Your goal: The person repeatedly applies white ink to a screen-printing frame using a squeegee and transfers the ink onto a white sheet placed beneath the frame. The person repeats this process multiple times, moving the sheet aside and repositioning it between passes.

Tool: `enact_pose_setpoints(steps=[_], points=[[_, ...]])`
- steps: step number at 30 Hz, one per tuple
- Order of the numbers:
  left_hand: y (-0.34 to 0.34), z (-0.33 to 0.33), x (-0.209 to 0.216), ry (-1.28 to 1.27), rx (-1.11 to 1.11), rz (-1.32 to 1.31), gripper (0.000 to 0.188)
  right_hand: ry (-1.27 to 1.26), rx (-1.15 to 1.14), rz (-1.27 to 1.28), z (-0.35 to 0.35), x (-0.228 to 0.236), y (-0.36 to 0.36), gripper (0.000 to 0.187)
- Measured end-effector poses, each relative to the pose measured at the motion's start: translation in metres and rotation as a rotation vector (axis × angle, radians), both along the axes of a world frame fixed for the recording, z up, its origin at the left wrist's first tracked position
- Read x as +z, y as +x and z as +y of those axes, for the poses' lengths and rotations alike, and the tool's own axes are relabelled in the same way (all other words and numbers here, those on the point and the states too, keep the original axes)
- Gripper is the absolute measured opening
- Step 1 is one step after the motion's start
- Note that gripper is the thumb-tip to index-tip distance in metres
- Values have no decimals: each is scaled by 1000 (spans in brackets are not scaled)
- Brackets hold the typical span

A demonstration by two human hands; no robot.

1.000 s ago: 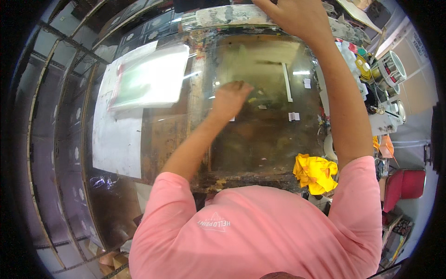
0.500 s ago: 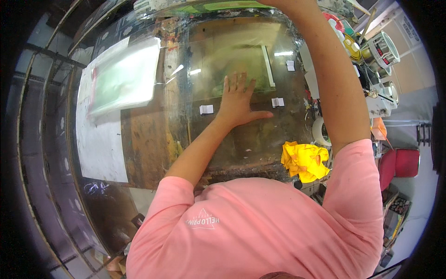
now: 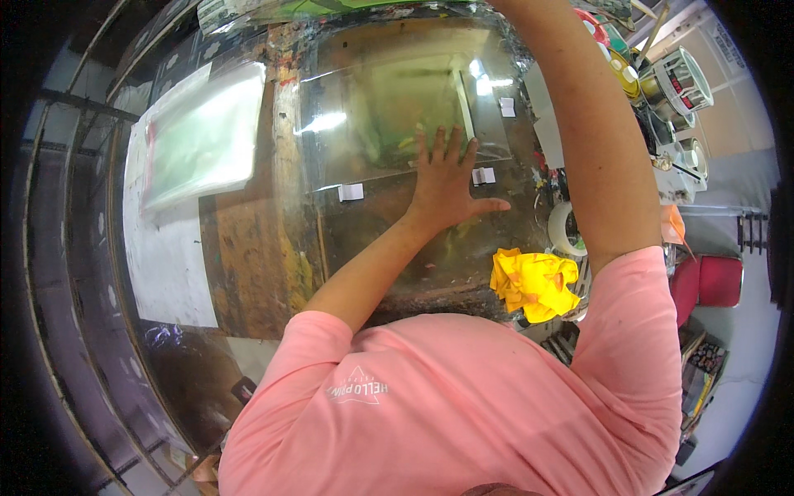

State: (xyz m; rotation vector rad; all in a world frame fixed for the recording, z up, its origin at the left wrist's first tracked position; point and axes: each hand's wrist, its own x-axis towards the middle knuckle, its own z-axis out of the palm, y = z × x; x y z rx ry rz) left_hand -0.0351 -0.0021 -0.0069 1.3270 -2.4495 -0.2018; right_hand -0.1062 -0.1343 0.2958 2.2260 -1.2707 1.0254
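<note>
My left hand [image 3: 447,183] lies with its fingers spread and thumb out, palm down, on the glossy work surface. Its fingertips rest on the lower edge of a clear sheet [image 3: 351,136]. A white strip [image 3: 465,103] runs just beyond the fingertips. Small folded white tabs sit around the sheet: one tab [image 3: 484,175] right beside the hand, another tab [image 3: 351,192] to its left, a third tab [image 3: 507,107] farther up on the right. My right arm [image 3: 608,140] stretches forward past the top of the picture, so the right hand is out of sight.
A stack of clear plastic sheets [image 3: 207,136] lies on white paper [image 3: 169,273] at the left. Crumpled yellow cloth [image 3: 536,285] and a tape roll [image 3: 565,229] are near the right front. Cans [image 3: 676,87] stand at the right, a red chair [image 3: 718,281] beyond.
My left hand has moved to the right over the work surface, closer to the right tab. Bright reflections on the clear sheet have shifted. My view has turned slightly.
</note>
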Motion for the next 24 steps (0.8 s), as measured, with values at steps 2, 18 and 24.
enact_pose_setpoints(steps=[2,18,24], points=[[-1,0,-1,11,-8,22,132,22,-8,16,2,2,0,59],[4,11,-10,-20,-50,59,114,-13,23,-14,1,-1,1,61],[2,13,-7,-19,-42,66,122,62,-24,-7,8,1,2,59]])
